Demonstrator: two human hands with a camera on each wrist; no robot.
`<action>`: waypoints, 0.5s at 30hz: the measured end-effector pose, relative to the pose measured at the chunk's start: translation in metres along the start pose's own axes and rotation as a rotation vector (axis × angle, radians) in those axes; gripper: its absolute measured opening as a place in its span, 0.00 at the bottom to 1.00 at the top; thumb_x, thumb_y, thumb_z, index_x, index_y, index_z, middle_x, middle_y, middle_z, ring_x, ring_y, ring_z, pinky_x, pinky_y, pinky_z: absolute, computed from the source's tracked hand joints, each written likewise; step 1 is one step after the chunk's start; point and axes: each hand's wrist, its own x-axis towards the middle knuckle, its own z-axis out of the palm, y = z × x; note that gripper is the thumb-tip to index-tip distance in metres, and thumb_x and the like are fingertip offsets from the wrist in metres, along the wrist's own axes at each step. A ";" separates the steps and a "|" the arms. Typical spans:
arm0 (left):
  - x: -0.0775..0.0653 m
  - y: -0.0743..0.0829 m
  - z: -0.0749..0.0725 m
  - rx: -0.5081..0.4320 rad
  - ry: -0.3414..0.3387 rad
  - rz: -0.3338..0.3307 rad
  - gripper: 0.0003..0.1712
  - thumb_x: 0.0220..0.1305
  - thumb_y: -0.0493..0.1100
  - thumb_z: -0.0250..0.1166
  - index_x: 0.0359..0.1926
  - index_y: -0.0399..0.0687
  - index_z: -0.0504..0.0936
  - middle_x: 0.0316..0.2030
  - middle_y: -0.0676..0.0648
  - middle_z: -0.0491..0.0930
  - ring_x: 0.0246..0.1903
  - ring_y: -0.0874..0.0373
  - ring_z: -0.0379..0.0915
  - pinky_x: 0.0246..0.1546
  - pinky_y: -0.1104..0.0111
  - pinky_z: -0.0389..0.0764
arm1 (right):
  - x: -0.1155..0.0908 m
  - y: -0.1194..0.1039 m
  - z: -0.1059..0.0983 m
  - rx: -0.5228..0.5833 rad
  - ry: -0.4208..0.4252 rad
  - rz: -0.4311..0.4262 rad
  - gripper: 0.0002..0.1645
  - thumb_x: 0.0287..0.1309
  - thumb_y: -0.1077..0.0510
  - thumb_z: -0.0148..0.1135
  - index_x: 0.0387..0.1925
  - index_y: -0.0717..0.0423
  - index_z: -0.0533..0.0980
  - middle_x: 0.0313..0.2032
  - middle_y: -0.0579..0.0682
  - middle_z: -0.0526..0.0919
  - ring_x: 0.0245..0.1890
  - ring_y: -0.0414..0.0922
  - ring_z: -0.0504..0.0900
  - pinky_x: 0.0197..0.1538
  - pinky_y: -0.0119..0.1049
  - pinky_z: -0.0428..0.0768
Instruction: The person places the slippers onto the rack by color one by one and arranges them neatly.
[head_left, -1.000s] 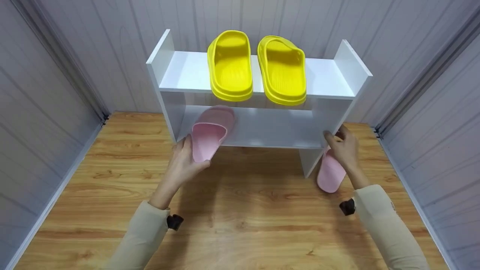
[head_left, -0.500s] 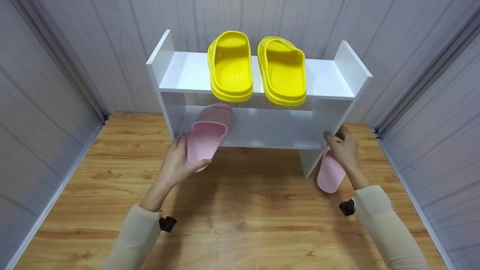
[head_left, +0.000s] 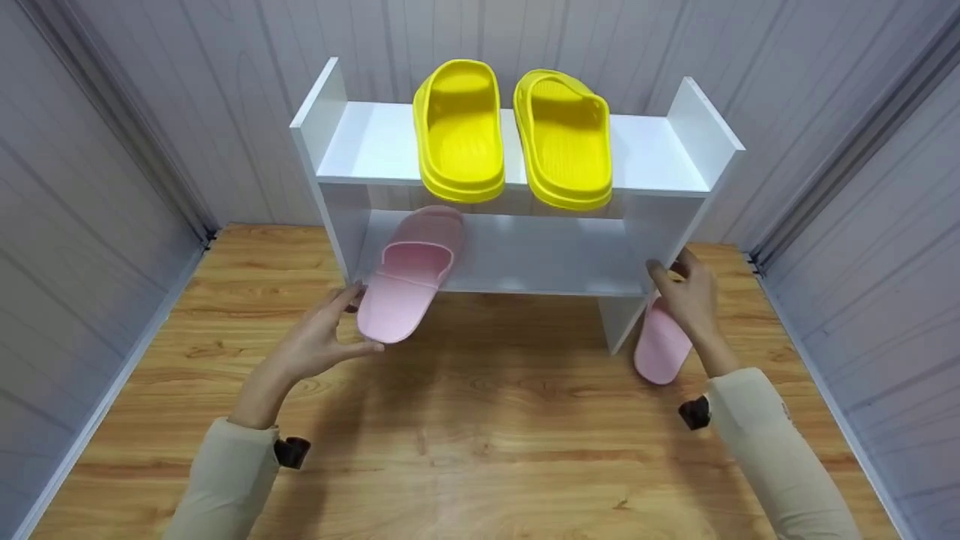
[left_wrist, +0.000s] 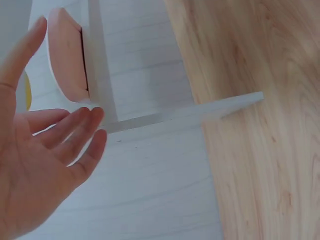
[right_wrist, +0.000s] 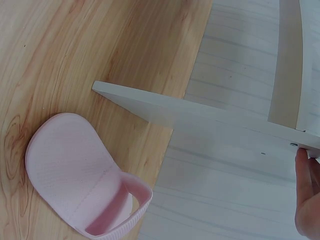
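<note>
A pink slipper [head_left: 401, 304] lies on the left of the white rack's lower shelf [head_left: 540, 255], heel sticking out over the front edge. My left hand [head_left: 315, 341] is beside that heel, fingers and thumb spread apart. In the left wrist view the slipper's heel [left_wrist: 67, 55] shows past the spread fingers, with a gap between it and my palm. My right hand [head_left: 686, 296] grips the rack's right side panel [head_left: 660, 225], thumb on the inner side and fingers outside. Another pink slipper [right_wrist: 75, 170] rests on the floor below my right hand, outside the panel.
Two yellow slippers [head_left: 465, 142] stand side by side on the rack's top shelf [head_left: 375, 142], heels over its front edge. Wood floor [head_left: 480, 450] spreads in front. Grey panelled walls [head_left: 112, 150] enclose the rack at left, right and back.
My left hand has let go of the pink slipper on the lower shelf and drawn back down and to the left. The right hand has stayed on the side panel.
</note>
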 end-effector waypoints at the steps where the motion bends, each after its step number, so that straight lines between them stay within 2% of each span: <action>1: 0.001 0.000 0.001 0.007 0.015 0.010 0.52 0.42 0.51 0.71 0.61 0.28 0.56 0.49 0.37 0.68 0.48 0.45 0.65 0.49 0.51 0.65 | 0.000 0.000 0.000 0.005 -0.001 0.000 0.21 0.54 0.57 0.56 0.49 0.63 0.72 0.44 0.58 0.77 0.43 0.50 0.76 0.37 0.31 0.77; 5: 0.006 0.000 0.006 0.034 0.066 0.032 0.48 0.41 0.51 0.72 0.59 0.30 0.61 0.45 0.39 0.71 0.45 0.47 0.67 0.44 0.54 0.69 | -0.001 -0.002 0.000 0.031 -0.011 0.003 0.21 0.54 0.59 0.56 0.49 0.63 0.72 0.45 0.58 0.76 0.43 0.51 0.76 0.38 0.33 0.77; 9: 0.011 0.002 0.012 0.055 0.094 0.027 0.48 0.41 0.53 0.71 0.58 0.28 0.62 0.47 0.36 0.70 0.47 0.45 0.65 0.46 0.53 0.67 | -0.001 -0.002 0.000 0.029 -0.012 -0.003 0.21 0.54 0.59 0.56 0.49 0.64 0.72 0.46 0.58 0.76 0.44 0.51 0.75 0.40 0.37 0.77; 15: 0.020 0.007 0.025 0.056 0.149 0.013 0.48 0.40 0.55 0.71 0.57 0.29 0.65 0.48 0.37 0.69 0.46 0.45 0.66 0.46 0.54 0.68 | -0.006 -0.027 -0.003 0.017 -0.020 0.003 0.21 0.54 0.63 0.53 0.49 0.70 0.70 0.46 0.63 0.75 0.44 0.55 0.74 0.40 0.38 0.77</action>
